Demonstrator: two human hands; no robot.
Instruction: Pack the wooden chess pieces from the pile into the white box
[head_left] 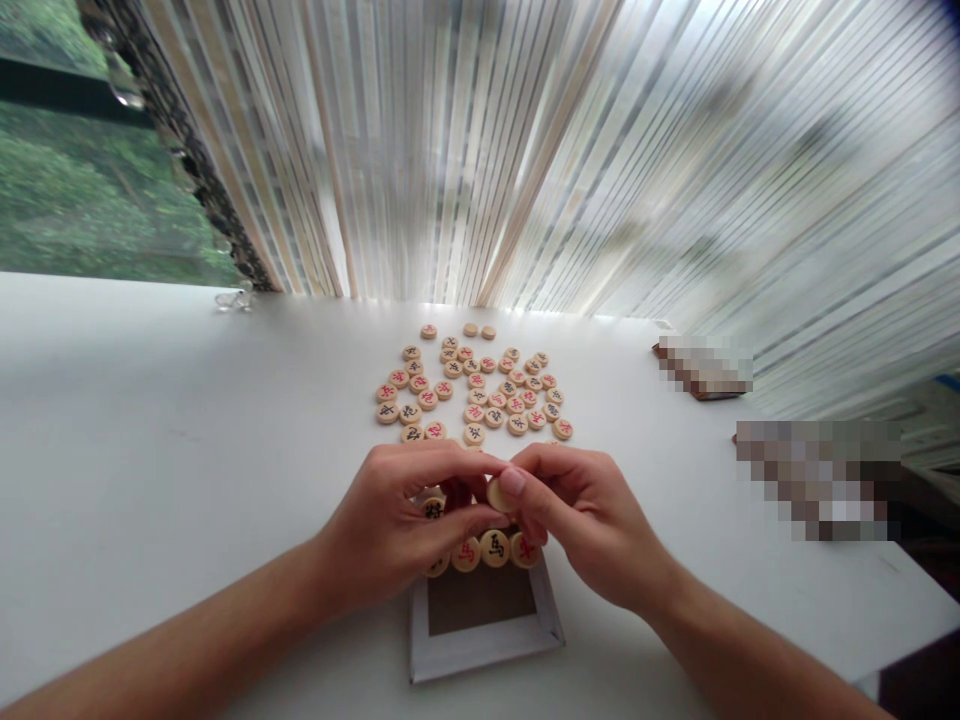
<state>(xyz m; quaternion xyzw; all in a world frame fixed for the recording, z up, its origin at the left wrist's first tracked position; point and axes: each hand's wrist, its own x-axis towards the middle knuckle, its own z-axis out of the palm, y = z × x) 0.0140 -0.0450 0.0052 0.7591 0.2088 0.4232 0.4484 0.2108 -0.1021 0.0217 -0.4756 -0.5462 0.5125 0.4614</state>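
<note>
Between the fingertips of my right hand (574,510) is a round wooden piece (501,494), its blank side showing. My left hand (427,510) is curved over the back of a shallow white box (487,657), its index fingertip and thumb touching or close to that same piece. A row of round pieces with red and black characters, among them a black-marked piece (495,548) and a red-marked piece (466,552), lies across the box. Another black-marked piece (433,510) shows behind my left thumb. The box's brown bottom is bare at the near side.
Many loose round pieces (474,412) with red or black characters are scattered on the white table (247,450) beyond my hands. Two blurred-out items (705,368) lie at the right. A striped curtain (442,150) hangs along the back edge.
</note>
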